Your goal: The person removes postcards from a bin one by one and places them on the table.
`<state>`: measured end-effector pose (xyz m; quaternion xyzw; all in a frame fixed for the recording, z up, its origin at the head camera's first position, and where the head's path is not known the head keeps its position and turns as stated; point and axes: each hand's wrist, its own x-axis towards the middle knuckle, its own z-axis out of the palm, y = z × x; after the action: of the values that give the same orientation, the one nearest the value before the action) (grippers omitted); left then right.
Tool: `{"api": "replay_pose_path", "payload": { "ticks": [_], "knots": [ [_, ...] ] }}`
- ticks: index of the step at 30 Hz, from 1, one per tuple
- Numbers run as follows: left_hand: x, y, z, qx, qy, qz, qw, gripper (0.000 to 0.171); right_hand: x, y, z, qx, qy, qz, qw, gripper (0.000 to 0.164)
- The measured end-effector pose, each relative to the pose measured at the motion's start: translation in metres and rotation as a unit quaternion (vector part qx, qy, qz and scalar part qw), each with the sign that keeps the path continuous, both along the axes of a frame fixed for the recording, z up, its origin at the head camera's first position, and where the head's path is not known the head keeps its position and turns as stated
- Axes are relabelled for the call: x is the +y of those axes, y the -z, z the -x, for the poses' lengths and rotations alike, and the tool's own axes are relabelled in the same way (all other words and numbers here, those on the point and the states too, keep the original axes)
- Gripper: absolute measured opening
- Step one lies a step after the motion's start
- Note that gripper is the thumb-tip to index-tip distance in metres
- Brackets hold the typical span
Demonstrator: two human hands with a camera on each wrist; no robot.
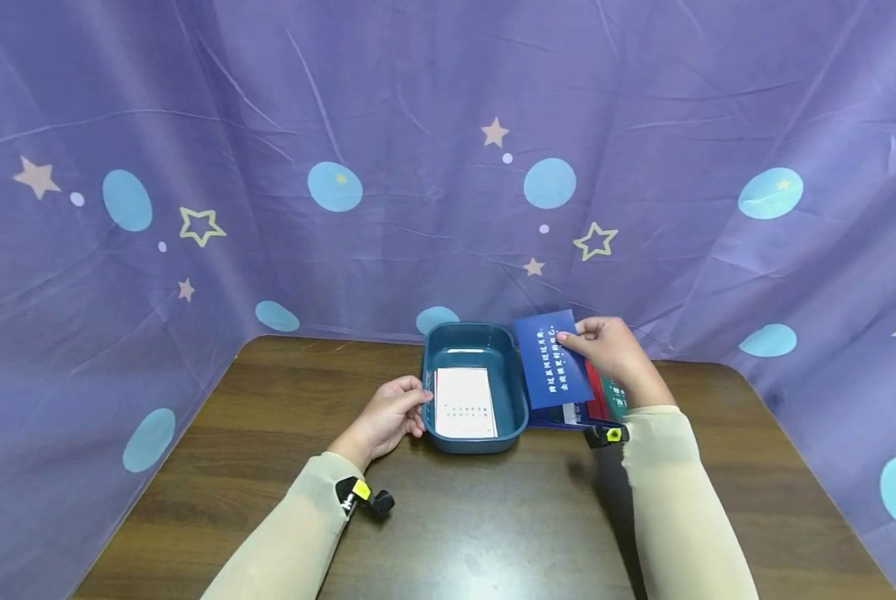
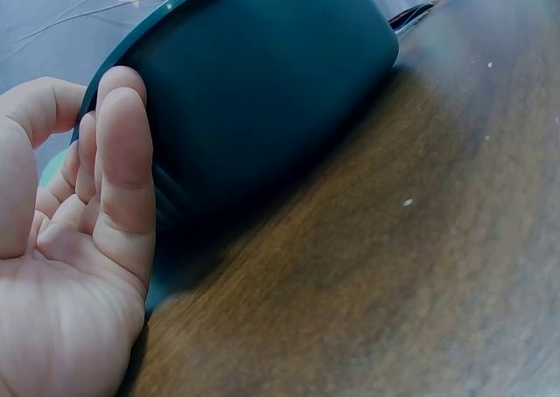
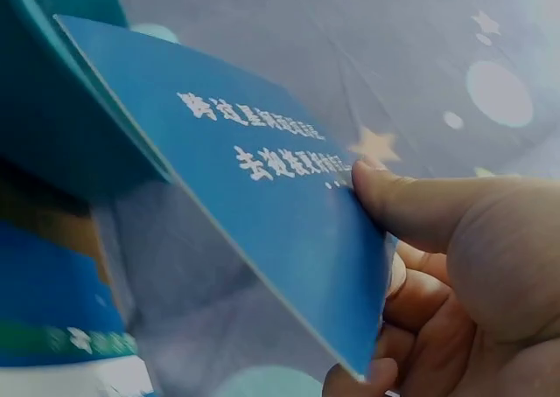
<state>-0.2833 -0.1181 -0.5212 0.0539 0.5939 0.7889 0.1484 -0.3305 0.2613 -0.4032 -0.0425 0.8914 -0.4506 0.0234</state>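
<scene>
A blue card (image 1: 543, 367) with white writing is pinched between the thumb and fingers of my right hand (image 1: 611, 346). In the head view it hangs just right of a teal plastic bin (image 1: 513, 400), above other cards. The right wrist view shows the card (image 3: 254, 178) tilted, its near edge facing the camera. My left hand (image 1: 393, 412) grips the bin's left rim, thumb on one side and fingers on the other. Inside the bin lies a white card (image 1: 464, 404) with small print. The left wrist view shows the bin's outer wall (image 2: 262, 91) beside the fingers.
Right of the bin lie several more cards, among them a red card (image 1: 599, 396) and a green card (image 1: 614, 398), partly hidden by the right hand and the blue card. A wooden table (image 1: 448, 517) bears everything. A purple curtain (image 1: 417, 100) hangs behind it.
</scene>
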Motion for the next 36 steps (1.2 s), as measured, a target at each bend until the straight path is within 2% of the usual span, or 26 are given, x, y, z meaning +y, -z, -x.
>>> {"api": "replay_pose_path", "payload": {
  "ticks": [5, 9, 12, 17, 24, 31, 36],
  "knots": [
    [0.000, 0.000, -0.001, 0.001, 0.002, -0.002, 1.0000, 0.014, 0.023, -0.010, -0.006, 0.012, 0.032, -0.006, 0.999, 0.043],
    [-0.002, 0.001, -0.001, 0.000, 0.001, 0.000, 1.0000, 0.015, 0.043, -0.013, -0.011, 0.014, 0.082, -0.016, 0.996, 0.045],
    [-0.003, 0.001, -0.001, -0.001, -0.003, 0.003, 1.0000, 0.014, 0.060, -0.009, -0.012, 0.022, 0.121, -0.043, 0.991, 0.044],
    [-0.002, -0.001, -0.001, -0.005, -0.003, 0.008, 1.0000, 0.014, 0.091, 0.007, -0.009, 0.008, 0.167, -0.099, 0.981, 0.049],
    [0.000, -0.002, 0.001, -0.003, 0.002, 0.007, 1.0000, 0.013, 0.117, 0.036, -0.004, -0.030, 0.187, -0.115, 0.975, 0.052],
    [0.000, -0.001, -0.001, -0.006, 0.003, 0.008, 0.9999, 0.015, 0.126, 0.065, 0.002, -0.050, 0.182, -0.100, 0.977, 0.048],
    [0.000, 0.000, 0.000, -0.004, -0.002, 0.008, 1.0000, 0.015, 0.128, 0.081, 0.007, -0.059, 0.164, -0.110, 0.979, 0.044]
  ]
}}
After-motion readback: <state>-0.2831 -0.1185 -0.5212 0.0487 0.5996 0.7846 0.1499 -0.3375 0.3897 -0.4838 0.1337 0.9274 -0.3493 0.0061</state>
